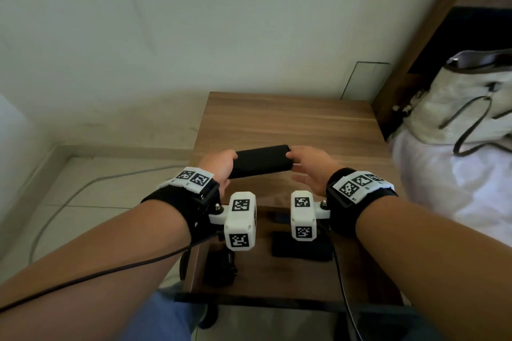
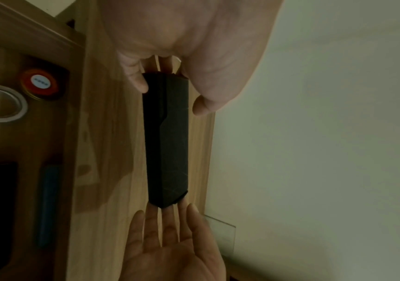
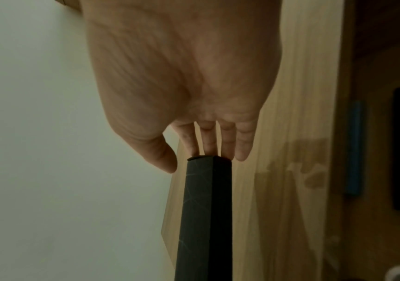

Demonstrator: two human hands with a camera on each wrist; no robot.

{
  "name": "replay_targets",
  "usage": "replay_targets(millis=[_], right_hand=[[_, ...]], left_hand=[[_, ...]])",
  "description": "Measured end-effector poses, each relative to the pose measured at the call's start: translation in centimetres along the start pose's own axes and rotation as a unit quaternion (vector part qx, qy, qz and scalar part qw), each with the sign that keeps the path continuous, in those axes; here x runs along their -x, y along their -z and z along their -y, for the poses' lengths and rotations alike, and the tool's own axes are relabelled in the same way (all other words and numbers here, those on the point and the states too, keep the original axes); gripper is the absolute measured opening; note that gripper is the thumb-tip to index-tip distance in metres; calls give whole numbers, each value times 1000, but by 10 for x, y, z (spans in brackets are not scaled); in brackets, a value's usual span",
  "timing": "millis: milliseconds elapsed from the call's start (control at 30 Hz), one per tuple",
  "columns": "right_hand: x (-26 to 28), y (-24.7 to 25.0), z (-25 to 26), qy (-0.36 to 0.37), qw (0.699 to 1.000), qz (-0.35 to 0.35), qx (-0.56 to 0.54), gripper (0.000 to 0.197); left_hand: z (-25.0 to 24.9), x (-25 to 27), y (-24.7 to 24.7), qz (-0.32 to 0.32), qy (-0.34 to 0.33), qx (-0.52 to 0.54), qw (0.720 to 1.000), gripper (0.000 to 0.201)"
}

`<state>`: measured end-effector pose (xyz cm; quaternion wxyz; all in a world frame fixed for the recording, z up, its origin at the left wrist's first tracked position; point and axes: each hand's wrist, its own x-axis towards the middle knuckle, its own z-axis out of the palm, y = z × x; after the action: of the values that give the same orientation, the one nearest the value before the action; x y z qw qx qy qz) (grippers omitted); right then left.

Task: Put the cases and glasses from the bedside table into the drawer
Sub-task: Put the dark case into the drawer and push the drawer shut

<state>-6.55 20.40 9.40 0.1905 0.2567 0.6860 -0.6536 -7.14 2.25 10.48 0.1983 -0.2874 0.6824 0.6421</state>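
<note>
Black, long, faceted glasses case, gripped at one end by the left hand and steadied by the right hand's straight fingertips above the wooden table, should stay level while lowered into the open drawer.

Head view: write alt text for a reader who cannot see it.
Two hands hold a long black case by its ends above a wooden bedside table, left hand gripping, right hand touching with straight fingers. Below, an open drawer holds dark items.
</note>
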Motion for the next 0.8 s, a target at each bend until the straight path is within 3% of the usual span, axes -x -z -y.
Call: replay_targets(millis=[133,167,267,467,500,567,700,733,800], right_hand=[[28,21,-21,-35,999,-4,17,8],[33,25,-24,-34,999,1,23,7],[51,38,-40,-60,998,6,26,28],[75,64,-65,-109,994,4,26,34],[76,68,-70,-118,993,2,24,40],[77,73,-78,-132,991,-6,26,44],[76,81,-90,-163,986,1,36,42],[75,83,-93,-174,984,8,37,39],[71,87,-100,-194,980,20,34,36]], left_hand=[[17,26,-11,6,0,-33,999,45],[20,29,-13,9,2,-36,999,45],[30,48,-25,26,2,-52,998,46],[52,69,-42,23,8,-102,995,49],[53,69,-42,23,24,-61,998,54],[66,73,-46,44,-16,-189,981,60],[88,63,-54,81,46,-154,984,54],[96,61,-53,66,34,-144,987,51],[103,53,-56,59,102,-113,987,49]])
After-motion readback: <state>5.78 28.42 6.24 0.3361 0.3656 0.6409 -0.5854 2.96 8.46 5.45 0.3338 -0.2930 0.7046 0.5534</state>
